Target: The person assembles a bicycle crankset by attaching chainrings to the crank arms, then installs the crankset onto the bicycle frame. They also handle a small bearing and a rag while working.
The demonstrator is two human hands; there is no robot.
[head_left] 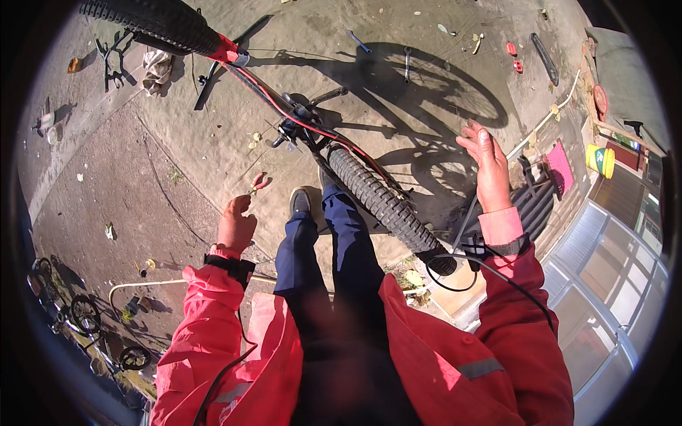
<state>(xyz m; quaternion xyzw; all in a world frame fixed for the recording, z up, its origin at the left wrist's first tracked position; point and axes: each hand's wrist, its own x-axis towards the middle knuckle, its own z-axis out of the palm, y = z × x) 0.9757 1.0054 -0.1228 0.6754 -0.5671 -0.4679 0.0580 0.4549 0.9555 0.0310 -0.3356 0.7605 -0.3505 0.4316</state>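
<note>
A bicycle with a black and red frame (305,124) stretches from the upper left toward my right side. Its knobby rear tyre (369,195) runs just right of my legs. My left hand (236,224) is low on the left, fingers loosely bent and thumb apart. Just beyond its fingertips are red-handled pliers (261,182), which look to be on the ground; whether the fingers touch them I cannot make out. My right hand (489,163) is raised to the right of the rear wheel, its fingers stretched out and nothing in it.
Two wrenches (407,65) lie beyond the bicycle, near red pedals (518,66) and a curved black part (545,59). A crumpled cloth (157,71) is at upper left. Parked bicycles (85,314) stand lower left. A yellow bucket (600,161) and glazed panels (604,284) are right.
</note>
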